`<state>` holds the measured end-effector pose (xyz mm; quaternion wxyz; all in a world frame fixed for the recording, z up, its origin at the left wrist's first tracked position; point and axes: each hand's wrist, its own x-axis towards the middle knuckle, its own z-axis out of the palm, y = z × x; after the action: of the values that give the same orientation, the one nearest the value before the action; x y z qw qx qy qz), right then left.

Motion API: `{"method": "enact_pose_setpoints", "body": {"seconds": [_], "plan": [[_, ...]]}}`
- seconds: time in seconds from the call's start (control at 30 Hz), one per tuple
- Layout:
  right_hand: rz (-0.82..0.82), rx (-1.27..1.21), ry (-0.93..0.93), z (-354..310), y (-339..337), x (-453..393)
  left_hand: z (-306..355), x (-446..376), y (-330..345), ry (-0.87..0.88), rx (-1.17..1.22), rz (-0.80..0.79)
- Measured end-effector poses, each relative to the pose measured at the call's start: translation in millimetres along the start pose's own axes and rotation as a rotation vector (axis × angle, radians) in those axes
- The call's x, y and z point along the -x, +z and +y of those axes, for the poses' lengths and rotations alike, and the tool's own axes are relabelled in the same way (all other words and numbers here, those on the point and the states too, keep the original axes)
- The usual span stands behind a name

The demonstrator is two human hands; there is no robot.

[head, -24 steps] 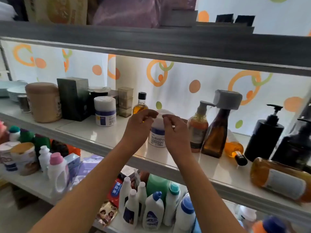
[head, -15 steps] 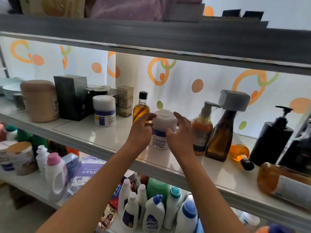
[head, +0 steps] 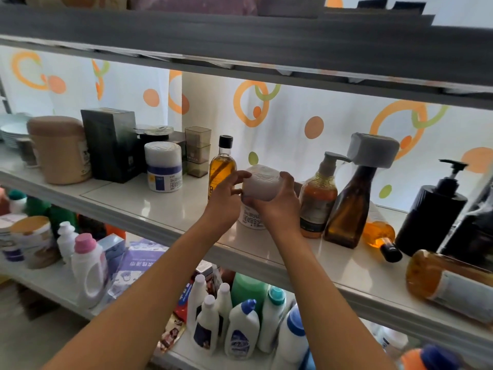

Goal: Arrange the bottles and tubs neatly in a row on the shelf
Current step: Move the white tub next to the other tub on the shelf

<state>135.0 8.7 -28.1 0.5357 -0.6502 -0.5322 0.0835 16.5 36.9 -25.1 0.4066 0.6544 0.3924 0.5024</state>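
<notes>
White tub [head: 260, 186] upright on shelf [head: 160, 209], between left hand [head: 226, 198] and right hand [head: 277, 206], both grips clamped on it.

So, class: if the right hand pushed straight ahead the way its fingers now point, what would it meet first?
The right hand already wraps the white cylindrical plastic tub, so it would meet that first. Beyond it, probably the patterned white backdrop, though depth is unclear.
</notes>
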Motion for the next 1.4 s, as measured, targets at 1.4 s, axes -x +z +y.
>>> {"method": "enact_pose_setpoints", "body": {"seconds": [1.4], "plan": [[-0.316,-0.167,0.103,-80,65,38,-57,32,-104,-0.06,-0.281,0.299]]}}
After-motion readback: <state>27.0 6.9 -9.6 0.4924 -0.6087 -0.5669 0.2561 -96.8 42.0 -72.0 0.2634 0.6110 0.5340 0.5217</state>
